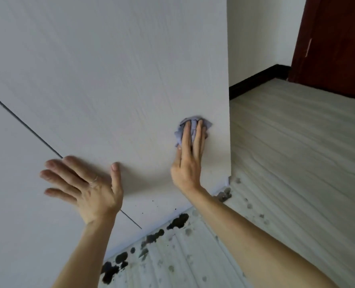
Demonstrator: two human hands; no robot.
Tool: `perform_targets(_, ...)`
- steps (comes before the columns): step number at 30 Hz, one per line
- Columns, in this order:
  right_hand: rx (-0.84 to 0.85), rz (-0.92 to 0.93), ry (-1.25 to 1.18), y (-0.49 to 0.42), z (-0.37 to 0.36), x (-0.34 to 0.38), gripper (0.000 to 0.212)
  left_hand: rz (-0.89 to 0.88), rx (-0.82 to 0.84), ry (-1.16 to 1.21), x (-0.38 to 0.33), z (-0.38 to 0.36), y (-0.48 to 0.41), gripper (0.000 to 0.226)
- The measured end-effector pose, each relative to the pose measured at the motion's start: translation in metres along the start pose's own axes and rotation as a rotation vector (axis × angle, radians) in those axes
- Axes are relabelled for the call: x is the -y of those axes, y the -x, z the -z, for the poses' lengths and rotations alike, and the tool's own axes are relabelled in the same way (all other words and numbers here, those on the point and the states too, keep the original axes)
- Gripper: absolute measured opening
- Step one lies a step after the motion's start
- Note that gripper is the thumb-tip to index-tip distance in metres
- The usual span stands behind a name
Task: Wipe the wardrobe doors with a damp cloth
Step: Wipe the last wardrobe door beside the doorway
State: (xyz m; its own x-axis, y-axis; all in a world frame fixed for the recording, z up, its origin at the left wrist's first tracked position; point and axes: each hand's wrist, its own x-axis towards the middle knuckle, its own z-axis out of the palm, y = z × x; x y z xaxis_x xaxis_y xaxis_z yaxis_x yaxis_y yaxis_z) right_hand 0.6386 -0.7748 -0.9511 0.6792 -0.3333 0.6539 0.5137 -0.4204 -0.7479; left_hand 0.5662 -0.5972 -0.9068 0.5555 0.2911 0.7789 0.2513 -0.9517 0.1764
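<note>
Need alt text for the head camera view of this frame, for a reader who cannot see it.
A person's right hand presses a crumpled lilac cloth flat against a white wardrobe door near its right edge, while the open left hand braces on the door. Dark stains spot the pale floor along the wardrobe's base.

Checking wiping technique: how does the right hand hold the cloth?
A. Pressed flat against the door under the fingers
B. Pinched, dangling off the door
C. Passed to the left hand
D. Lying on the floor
A: the right hand presses the bunched cloth against the door, fingers extended.
</note>
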Motion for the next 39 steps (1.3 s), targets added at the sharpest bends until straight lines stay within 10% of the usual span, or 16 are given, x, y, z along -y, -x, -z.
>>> perform_targets(11,-0.282,-1.438,-0.599,0.041,-0.003,-0.117,0.03,0.004,0.016,-0.013,-0.001,0.001,0.0,0.1)
perform_targets(18,-0.406,-1.159,-0.43,0.004,0.021,-0.135,0.049,-0.049,0.042,-0.032,0.007,0.0,0.0,0.1)
perform_targets(24,-0.252,-1.457,-0.523,0.069,-0.031,-0.081,0.022,-0.1,0.039,-0.03,0.016,0.005,0.005,0.095)
perform_targets(28,-0.14,-1.806,-0.781,0.101,-0.044,-0.033,0.05,-0.306,0.135,-0.051,0.064,0.003,0.022,0.089)
perform_targets(39,-0.114,-1.691,-0.628,0.07,-0.016,-0.078,0.039,-0.495,0.024,-0.108,0.096,-0.015,0.021,0.089)
